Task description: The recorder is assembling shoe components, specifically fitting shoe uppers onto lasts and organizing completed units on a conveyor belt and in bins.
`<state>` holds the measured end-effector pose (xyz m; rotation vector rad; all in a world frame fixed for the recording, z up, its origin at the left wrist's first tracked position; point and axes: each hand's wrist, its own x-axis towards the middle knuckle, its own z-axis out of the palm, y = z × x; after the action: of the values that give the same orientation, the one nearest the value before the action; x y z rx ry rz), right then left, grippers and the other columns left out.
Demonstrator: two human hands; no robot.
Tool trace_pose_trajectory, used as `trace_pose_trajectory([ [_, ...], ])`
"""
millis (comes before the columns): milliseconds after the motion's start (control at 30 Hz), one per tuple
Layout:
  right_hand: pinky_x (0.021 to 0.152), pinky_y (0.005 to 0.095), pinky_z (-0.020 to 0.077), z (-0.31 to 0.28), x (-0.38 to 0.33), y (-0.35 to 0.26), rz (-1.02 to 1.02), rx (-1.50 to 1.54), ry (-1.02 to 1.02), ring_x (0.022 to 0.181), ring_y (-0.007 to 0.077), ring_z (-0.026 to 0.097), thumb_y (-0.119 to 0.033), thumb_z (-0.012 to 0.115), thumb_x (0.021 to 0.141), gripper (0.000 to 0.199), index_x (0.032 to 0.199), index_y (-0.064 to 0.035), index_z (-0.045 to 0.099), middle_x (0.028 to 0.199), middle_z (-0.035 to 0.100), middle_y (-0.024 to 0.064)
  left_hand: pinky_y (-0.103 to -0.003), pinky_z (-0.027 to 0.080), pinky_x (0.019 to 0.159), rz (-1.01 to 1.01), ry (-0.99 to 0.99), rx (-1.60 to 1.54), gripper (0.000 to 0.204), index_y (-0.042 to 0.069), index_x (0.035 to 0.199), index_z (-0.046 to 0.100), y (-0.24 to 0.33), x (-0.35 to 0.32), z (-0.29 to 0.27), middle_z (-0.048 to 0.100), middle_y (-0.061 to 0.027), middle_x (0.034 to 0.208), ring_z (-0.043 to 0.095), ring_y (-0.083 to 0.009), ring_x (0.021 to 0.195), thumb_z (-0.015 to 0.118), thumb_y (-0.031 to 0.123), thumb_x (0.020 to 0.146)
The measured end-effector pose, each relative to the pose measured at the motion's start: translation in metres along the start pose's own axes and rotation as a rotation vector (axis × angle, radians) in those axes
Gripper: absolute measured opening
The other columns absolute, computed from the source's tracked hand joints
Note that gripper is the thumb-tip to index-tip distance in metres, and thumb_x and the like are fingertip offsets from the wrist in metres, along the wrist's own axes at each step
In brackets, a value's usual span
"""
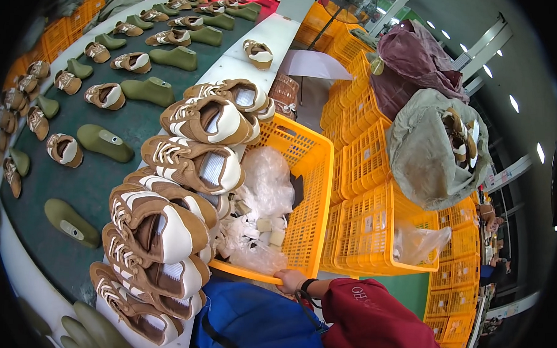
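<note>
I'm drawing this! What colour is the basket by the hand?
The basket is yellow-orange; it shows best in the head view.

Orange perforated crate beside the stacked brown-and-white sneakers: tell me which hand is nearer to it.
Right. The right hand is at the orange perforated crate's near rim, touching it; the left hand is out of view.

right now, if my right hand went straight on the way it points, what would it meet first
The near rim of the yellow crate, which your right hand is touching. Past that, probably the clear plastic inside, though depth is unclear here.
</note>
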<state>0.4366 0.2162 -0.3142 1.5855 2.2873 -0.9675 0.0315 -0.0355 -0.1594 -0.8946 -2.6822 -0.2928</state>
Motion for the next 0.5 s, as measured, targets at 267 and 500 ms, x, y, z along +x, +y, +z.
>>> trace_pose_trajectory([
  [267, 0.074, 0.0389, 0.0470, 0.005, -0.001, 0.001, -0.026, -0.011, 0.024, 0.085, 0.0310, 0.058, -0.022, 0.056, 0.075, 0.026, 0.098, -0.0091, 0.057, 0.091, 0.060, 0.0124, -0.041, 0.048, 0.074, -0.082, -0.067, -0.085, 0.041, 0.000, 0.107, 0.055, 0.005, 0.004, -0.011, 0.060, -0.0212, 0.095, 0.059, -0.0342, 0.081, 0.065, 0.028, 0.079],
  [500, 0.074, 0.0389, 0.0471, 0.008, 0.002, 0.006, -0.015, -0.022, 0.013, 0.085, 0.0309, 0.058, -0.023, 0.055, 0.076, 0.025, 0.097, -0.0096, 0.056, 0.089, 0.060, 0.0125, -0.040, 0.047, 0.078, -0.103, -0.014, -0.257, 0.038, 0.000, 0.108, 0.055, -0.003, -0.001, 0.003, 0.059, -0.0212, 0.097, 0.058, -0.0335, 0.085, 0.063, 0.027, 0.081],
])
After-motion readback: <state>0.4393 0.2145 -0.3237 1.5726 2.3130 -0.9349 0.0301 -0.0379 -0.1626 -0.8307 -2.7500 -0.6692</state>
